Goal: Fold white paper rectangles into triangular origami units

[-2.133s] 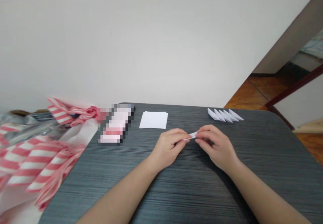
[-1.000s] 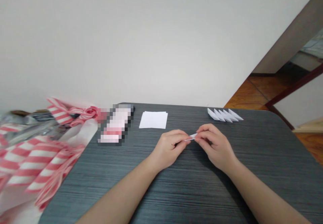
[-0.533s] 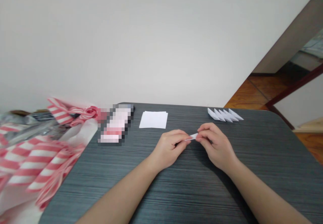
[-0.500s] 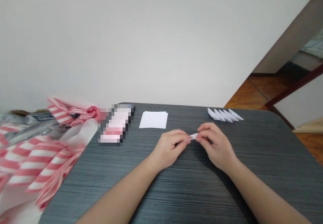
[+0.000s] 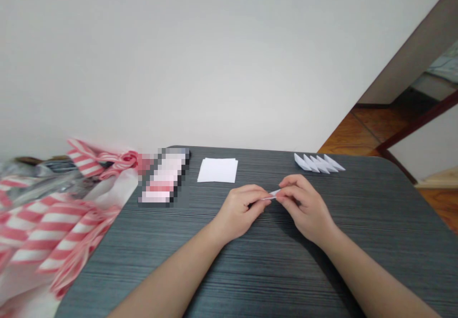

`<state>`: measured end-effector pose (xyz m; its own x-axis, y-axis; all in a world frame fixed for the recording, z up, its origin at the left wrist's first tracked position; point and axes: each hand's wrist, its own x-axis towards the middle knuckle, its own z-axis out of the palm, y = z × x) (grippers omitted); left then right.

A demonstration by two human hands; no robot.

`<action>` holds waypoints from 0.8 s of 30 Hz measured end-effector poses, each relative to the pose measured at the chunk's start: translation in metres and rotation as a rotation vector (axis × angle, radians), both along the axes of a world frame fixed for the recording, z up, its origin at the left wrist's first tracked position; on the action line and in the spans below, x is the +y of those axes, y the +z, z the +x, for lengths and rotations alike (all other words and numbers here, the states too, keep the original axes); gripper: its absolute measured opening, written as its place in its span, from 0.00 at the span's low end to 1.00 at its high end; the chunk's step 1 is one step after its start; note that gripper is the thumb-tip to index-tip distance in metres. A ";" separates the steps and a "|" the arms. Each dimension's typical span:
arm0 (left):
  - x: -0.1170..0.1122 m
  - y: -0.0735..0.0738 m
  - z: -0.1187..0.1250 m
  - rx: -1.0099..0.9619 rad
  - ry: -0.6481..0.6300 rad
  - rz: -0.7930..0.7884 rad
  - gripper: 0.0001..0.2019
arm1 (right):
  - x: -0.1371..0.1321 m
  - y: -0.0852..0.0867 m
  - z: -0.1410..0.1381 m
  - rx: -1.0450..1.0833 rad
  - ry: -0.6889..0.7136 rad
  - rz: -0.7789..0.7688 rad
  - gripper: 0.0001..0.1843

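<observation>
Head view: left hand (image 5: 239,210) and right hand (image 5: 308,206) both pinch small folded white paper strip (image 5: 274,194) above mid dark woodgrain table (image 5: 250,270); likely light, flimsy, crease-prone; grip ends.

A big, plain white wall (image 5: 214,60) fills the far side. A dark grey table (image 5: 272,270) with thin lines sits near. Far right, an orange-brown wooden floor (image 5: 354,136) shows beside a dark red door frame (image 5: 418,123). The light is soft.
</observation>
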<state>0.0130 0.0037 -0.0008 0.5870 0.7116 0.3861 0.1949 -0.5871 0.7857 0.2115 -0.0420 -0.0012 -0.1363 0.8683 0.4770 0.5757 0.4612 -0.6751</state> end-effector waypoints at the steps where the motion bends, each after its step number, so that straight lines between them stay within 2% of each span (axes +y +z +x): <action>1: 0.000 0.000 0.000 -0.001 0.008 -0.006 0.09 | 0.000 -0.001 0.001 0.001 -0.009 -0.008 0.06; 13: -0.001 0.001 0.000 -0.016 0.013 -0.069 0.09 | 0.002 0.000 0.003 0.014 -0.015 -0.002 0.08; 16: 0.000 0.001 -0.001 -0.004 0.024 -0.099 0.10 | 0.002 -0.008 0.004 0.101 -0.030 -0.072 0.04; 18: 0.000 0.000 -0.001 0.000 0.030 -0.129 0.10 | 0.002 -0.013 0.005 0.190 -0.024 -0.135 0.11; 19: -0.001 0.000 -0.001 0.001 0.034 -0.142 0.11 | 0.002 -0.014 0.005 0.175 -0.023 -0.177 0.12; 24: 0.000 0.001 -0.001 0.011 0.015 -0.180 0.10 | 0.001 -0.009 0.005 0.072 -0.014 -0.211 0.02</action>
